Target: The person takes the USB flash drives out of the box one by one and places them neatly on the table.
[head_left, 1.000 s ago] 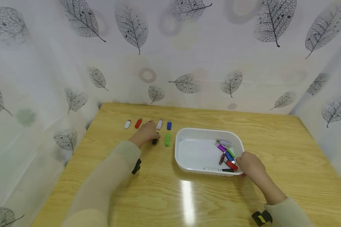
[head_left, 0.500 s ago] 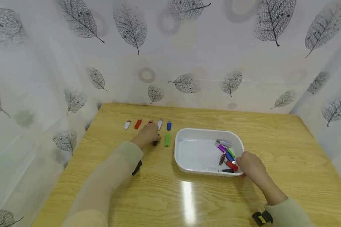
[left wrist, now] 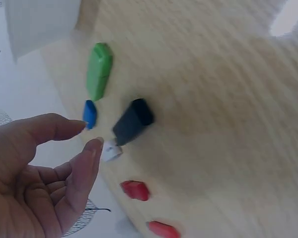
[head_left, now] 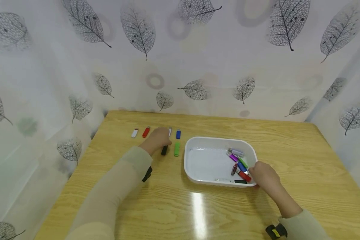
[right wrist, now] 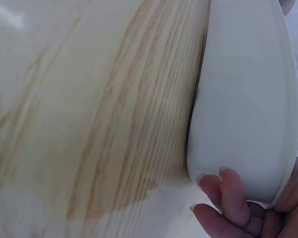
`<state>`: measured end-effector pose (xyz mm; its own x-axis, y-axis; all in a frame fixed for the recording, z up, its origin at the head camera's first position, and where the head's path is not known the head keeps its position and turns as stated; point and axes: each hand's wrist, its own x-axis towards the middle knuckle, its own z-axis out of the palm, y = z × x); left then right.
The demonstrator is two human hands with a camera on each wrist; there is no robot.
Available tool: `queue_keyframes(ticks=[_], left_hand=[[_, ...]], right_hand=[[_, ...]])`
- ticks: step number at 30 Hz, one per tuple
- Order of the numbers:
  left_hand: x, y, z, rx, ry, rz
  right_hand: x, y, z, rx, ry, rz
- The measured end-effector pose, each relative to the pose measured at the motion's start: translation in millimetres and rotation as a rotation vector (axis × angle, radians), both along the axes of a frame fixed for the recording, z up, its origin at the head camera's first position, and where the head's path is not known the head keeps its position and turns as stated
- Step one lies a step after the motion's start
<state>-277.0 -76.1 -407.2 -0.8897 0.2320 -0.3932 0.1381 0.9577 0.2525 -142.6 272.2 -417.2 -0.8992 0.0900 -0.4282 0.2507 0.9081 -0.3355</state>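
My left hand [head_left: 157, 138] reaches over the back left of the wooden table. Thumb and forefinger are parted, with nothing between them, in the left wrist view, just short of a black USB stick [left wrist: 133, 121] lying on the table. A green USB stick [head_left: 176, 149] lies right beside the black one. My right hand [head_left: 265, 175] grips the right end of a white plastic tray [right wrist: 243, 99], its fingers under the outer wall. Inside the tray's right half lie several USB sticks, among them a red one [head_left: 244, 176] and a purple one [head_left: 233, 156].
Behind the left hand runs a row of USB sticks: white [head_left: 134, 133], red [head_left: 146, 132], another white [head_left: 170, 131] and blue [head_left: 178, 134]. The left hand covers a further red one [left wrist: 135, 190] in the head view. A leaf-patterned curtain [head_left: 215, 106] hangs behind the table.
My left hand has shifted slightly to the right, covering the red stick in the row and part of the white one. The right hand and the tray have stayed put.
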Motion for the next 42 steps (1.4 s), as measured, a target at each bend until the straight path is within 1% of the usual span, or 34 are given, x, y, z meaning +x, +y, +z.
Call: queue_keyframes(ticks=[3,4,5,10,13,15,18,20,22,25,28,32,34,37,39,42], left_hand=[[-1.2,6,8.1,-0.003,-0.036,-0.006],[-1.4,9,11.2,0.014,-0.056,0.008],[-2.0,12,14.3,0.016,-0.068,0.009],[-2.9,31,28.1,0.085,-0.092,0.011],[-2.6,41,35.3,0.082,-0.084,-0.022],[-2.2,46,40.0,0.081,-0.07,-0.052],[-0.9,54,46.8,0.102,-0.041,-0.091],[0.0,59,51.1,0.134,-0.03,-0.104],[1.0,67,55.1,0.161,-0.028,-0.117],[2.6,82,61.1,0.186,-0.054,-0.137],[4.3,98,65.9,0.169,-0.067,-0.18],[6.9,118,69.1,0.137,-0.061,-0.239],[8.5,127,68.7,0.136,-0.058,-0.26],[10.9,141,65.0,0.151,-0.056,-0.282],[12.6,150,60.8,0.161,-0.046,-0.301],[16.1,163,53.3,0.172,-0.055,-0.323]], right_hand=[[0.5,1,-0.6,-0.001,0.002,0.003],[0.6,1,-0.7,-0.002,0.0,0.005],[0.6,2,-0.7,-0.001,-0.001,0.006],[-1.6,4,0.9,0.011,0.008,0.006],[-3.1,3,1.5,0.012,0.028,0.009],[-2.9,2,0.9,0.009,0.027,0.01],[-1.9,0,-0.8,0.004,0.022,0.011],[-1.2,-2,-2.2,0.001,0.022,0.015],[-1.1,-3,-3.3,0.002,0.033,0.02],[-1.1,-3,-3.7,0.011,0.044,0.019],[-1.5,-3,-3.3,0.01,0.042,0.015],[-2.0,-2,-2.3,0.009,0.025,0.007],[-1.7,-1,-2.0,0.015,0.015,0.005],[-0.9,0,-1.4,0.02,0.005,0.004],[-0.7,1,-1.2,0.022,0.006,0.005],[-0.7,3,-0.9,0.02,0.011,0.009]])
